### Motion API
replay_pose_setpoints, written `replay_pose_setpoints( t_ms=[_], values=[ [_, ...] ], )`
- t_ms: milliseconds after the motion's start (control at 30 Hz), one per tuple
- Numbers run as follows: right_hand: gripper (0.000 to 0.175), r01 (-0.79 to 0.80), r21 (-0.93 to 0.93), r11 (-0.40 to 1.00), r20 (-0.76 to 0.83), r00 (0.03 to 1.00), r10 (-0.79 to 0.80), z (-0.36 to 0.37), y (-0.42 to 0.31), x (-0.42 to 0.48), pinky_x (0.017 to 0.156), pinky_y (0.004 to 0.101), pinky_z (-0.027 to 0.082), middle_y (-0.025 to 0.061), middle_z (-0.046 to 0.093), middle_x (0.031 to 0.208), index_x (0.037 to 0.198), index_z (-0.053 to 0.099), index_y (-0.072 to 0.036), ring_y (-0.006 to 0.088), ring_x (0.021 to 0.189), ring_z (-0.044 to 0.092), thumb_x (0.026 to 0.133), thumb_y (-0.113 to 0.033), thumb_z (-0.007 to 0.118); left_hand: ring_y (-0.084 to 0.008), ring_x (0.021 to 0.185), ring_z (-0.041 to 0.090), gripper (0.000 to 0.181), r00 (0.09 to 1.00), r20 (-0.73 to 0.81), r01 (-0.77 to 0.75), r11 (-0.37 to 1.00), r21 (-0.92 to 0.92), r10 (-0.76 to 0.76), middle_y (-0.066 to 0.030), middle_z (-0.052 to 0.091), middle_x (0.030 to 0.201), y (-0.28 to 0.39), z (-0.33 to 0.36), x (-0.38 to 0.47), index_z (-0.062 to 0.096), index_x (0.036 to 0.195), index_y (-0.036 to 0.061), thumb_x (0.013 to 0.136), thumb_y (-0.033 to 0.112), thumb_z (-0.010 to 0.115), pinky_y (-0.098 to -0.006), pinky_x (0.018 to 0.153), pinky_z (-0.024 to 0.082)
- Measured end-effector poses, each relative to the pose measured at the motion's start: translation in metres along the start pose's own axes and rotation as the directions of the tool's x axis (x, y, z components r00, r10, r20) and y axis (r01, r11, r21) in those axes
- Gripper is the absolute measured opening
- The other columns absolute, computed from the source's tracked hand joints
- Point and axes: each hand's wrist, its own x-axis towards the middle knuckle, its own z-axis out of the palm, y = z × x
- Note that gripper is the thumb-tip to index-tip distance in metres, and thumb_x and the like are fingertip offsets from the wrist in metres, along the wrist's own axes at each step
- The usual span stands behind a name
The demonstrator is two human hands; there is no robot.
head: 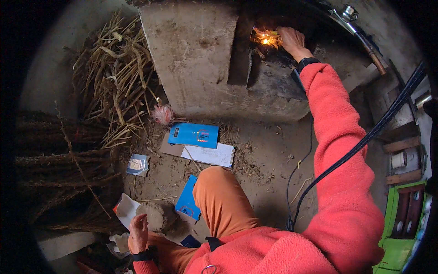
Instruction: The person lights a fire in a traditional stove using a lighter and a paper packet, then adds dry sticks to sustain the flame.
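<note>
My right hand (292,41) reaches to the mouth of an earthen stove (191,58), right beside burning fuel (266,38). Its fingertips meet the lit material, but whether they grip a piece is hidden. Below the flames lies a dark, sooty metal sheet (273,73). Near my bent left leg, my left hand (138,233) has its fingers curled. A folded piece of white and red card (128,209) lies just above this hand; I cannot tell if they touch.
Dry sticks (119,75) are heaped left of the stove, with dark brushwood (68,171) below. Blue cardboard (194,135) and torn packaging (138,165) lie on the dirt floor. A black cable (356,150) crosses my right arm. Metal-ended tools (366,48) lie at upper right.
</note>
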Motion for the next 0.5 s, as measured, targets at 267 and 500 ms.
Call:
replay_pose_setpoints(
  t_ms=[267,500],
  values=[
    [0.023,-0.038,0.1,0.994,-0.038,0.998,0.042,0.003,0.0,-0.001,0.071,0.0483,0.051,0.0195,0.064,0.095,0.102,0.063,-0.011,0.0395,0.091,0.061,0.081,-0.009,0.055,-0.016,0.063,0.062,0.01,0.999,-0.026,-0.02,1.0,0.02,0.021,-0.0098,0.06,0.08,-0.006,0.001,0.0,0.063,0.095,-0.0018,0.087,0.003,0.06,-0.027,0.058,0.049],
    [0.022,-0.001,0.122,0.993,-0.051,0.999,0.007,0.011,0.004,0.0,0.071,0.0481,0.051,0.0202,0.064,0.093,0.1,0.065,-0.012,0.0397,0.09,0.061,0.08,-0.009,0.055,-0.0153,0.071,0.063,0.011,1.0,0.017,0.009,1.0,-0.003,-0.008,-0.0085,0.063,0.086,-0.007,0.0,0.001,0.062,0.098,-0.0017,0.089,0.004,0.059,-0.0276,0.063,0.051]
  ],
)
